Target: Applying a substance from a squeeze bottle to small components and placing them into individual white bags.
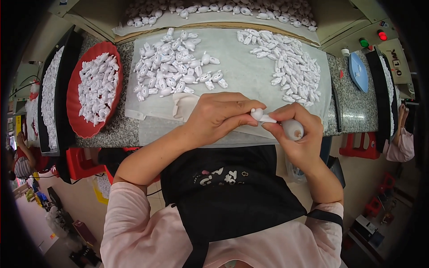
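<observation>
Between my two hands, above the near edge of the sheet, is a small white figurine [257, 114] with a round head and a narrow body. My left hand [217, 115] pinches its head between thumb and forefinger. The fingertips of my right hand [308, 127] close on the body end. Tucked in the same right hand is a pale grey, round-ended object [293, 130] with a brownish spot; its kind is unclear. A cream cloth piece [184, 106] lies beside my left wrist. Loose white figurines [167, 67] with heads cover the sheet's left part; slim white pieces [297, 71] are heaped right.
A red scalloped tray [117, 82] of white parts stands left, next to a black bin [67, 80]. A blue dish [359, 72] and another black bin [380, 82] are at right. Behind the pale sheet [228, 58], a machine opening holds rows of white figurines [223, 8].
</observation>
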`<state>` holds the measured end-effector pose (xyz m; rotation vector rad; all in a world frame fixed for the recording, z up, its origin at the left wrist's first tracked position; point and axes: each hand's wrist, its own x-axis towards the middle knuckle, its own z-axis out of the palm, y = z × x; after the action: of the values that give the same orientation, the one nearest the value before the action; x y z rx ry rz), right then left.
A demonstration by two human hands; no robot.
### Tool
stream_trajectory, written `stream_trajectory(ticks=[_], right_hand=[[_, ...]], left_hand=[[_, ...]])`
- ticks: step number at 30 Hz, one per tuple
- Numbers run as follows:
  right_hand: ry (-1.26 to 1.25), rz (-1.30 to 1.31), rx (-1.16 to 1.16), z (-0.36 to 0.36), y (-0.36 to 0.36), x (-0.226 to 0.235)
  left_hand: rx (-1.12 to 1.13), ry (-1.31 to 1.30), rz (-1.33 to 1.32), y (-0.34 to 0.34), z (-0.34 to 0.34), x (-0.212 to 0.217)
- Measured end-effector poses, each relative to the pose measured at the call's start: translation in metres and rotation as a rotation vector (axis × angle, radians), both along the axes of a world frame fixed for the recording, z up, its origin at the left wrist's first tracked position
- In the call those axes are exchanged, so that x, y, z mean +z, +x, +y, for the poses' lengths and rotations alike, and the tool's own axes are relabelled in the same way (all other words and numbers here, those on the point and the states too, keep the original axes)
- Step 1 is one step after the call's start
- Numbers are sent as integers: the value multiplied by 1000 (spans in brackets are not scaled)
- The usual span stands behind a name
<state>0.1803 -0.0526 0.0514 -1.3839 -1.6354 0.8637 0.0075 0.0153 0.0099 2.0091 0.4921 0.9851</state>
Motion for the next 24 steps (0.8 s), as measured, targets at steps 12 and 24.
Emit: stream_trajectory(ticks=[12,24], right_hand=[[-136,42,45,20,2,-5],[-98,182,-234,48,-4,-62]], left_hand=[[12,-1,47,-3,8,-6],[263,136,231,-27,70,18]])
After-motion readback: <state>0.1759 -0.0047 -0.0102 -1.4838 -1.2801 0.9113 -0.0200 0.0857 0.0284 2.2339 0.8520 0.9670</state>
